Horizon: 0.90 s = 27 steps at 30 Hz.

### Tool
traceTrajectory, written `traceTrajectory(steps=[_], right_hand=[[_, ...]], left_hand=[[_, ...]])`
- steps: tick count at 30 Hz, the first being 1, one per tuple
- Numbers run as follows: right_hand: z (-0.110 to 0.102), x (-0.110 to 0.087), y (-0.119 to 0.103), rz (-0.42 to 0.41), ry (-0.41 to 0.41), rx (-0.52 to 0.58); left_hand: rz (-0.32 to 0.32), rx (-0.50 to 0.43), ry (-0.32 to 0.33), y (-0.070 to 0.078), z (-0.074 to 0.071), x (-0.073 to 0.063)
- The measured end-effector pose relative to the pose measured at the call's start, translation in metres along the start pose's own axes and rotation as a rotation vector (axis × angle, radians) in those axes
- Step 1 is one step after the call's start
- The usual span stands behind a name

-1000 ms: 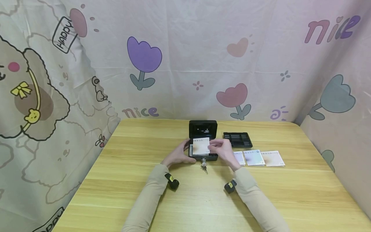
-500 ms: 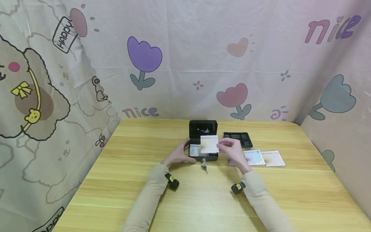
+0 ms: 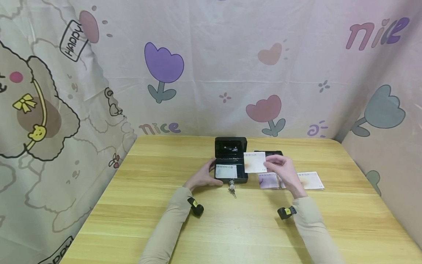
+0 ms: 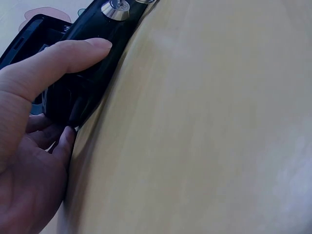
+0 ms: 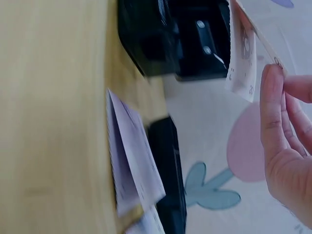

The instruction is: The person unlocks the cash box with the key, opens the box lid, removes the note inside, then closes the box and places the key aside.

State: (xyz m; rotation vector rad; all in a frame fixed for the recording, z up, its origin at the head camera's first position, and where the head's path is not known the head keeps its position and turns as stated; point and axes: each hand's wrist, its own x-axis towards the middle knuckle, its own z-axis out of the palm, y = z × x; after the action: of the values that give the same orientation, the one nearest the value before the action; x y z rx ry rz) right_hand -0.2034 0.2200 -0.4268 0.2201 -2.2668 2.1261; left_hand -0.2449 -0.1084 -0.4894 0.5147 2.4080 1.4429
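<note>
A black cash box (image 3: pixel 243 180) stands on the table with its lid raised and a keyring (image 3: pixel 232 191) hanging at the front lock. My left hand (image 3: pixel 203 175) grips its left end; in the left wrist view the thumb (image 4: pixel 78 54) lies along the front edge and the fingers bend behind. Between thumb and fingertips my right hand (image 3: pixel 286 171) pinches a pale orange folded banknote (image 3: pixel 254 163), held up just right of the box. The right wrist view shows that banknote (image 5: pixel 242 61) folded over, its lower flap hanging. A bluish banknote (image 3: pixel 226 171) lies inside the box, at the left.
On the table to the right, a purple folded banknote (image 3: pixel 267 180) and a pale orange one (image 3: pixel 311 180) lie in a row, another mostly hidden between them. Behind, partly covered by the right hand, is a black compartment tray (image 3: pixel 275 152). A patterned cloth (image 3: pixel 204 73) hangs behind the table.
My right hand has lifted the pale orange banknote out from over the box and carried it right, uncovering the bluish banknote inside. The left hand has stayed at the box.
</note>
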Motion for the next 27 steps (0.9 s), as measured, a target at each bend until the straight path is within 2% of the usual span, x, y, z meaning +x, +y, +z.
traceTrajectory(steps=[10,15,27], right_hand=[[-0.045,-0.01,-0.008,-0.008,0.074,0.105],[-0.068,-0.015,-0.006,-0.042,0.118,0.174],[-0.116,-0.032,0.003,-0.016,0.334,0.382]], left_hand=[[0.001,-0.01,0.002,-0.002,0.0,0.001],[0.003,-0.017,0.003,-0.002,0.0,0.001],[0.002,-0.023,0.003,-0.001,0.0,0.0]])
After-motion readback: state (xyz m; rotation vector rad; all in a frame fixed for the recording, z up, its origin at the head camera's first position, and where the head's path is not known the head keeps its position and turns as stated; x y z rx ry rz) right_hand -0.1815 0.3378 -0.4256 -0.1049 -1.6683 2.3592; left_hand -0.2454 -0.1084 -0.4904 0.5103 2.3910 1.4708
